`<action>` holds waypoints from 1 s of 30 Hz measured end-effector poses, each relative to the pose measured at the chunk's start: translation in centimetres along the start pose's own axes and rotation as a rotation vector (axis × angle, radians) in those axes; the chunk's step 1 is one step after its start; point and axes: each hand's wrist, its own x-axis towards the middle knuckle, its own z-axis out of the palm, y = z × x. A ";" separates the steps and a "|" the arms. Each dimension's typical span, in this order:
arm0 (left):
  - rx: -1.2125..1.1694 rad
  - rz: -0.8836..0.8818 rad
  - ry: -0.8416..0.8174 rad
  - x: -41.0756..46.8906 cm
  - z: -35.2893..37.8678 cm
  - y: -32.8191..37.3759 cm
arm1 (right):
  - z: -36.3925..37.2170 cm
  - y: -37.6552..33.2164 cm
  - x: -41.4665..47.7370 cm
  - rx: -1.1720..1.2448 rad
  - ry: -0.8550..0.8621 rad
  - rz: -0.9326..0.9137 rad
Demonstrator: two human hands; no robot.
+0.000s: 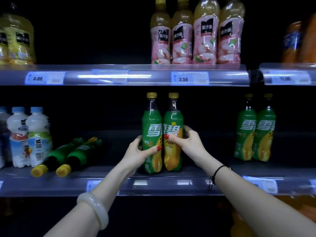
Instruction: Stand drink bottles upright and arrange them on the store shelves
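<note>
Each hand wraps one green bottle: the left hand (142, 151) curls round the left bottle (152, 120), thumb across the label, and the right hand (185, 141) clasps the right bottle (173, 156) from its outer side, thumb on the front. Both bottles stand upright and touching near the front of the lower shelf (162, 189), probably being squared into a tidy pair like the standing bottles (254, 130) further right. To the left, two lying bottles (68, 156), caps toward the edge, are not yet stood up. Pink bottles (196, 35) line the level above.
</note>
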 end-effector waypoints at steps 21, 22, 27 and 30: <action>-0.043 0.063 -0.161 1.8 26.0 0.0 | -24.4 0.8 -3.3 -0.187 0.316 -0.037; -0.045 0.065 -0.170 1.9 26.8 -0.1 | -25.2 1.1 -3.2 -0.190 0.324 -0.039; -0.061 0.092 -0.163 2.3 30.4 -0.4 | -28.0 2.2 -2.6 -0.265 0.349 -0.025; -0.039 0.119 -0.113 2.7 32.0 -0.6 | -28.9 3.2 -2.3 -0.378 0.379 -0.024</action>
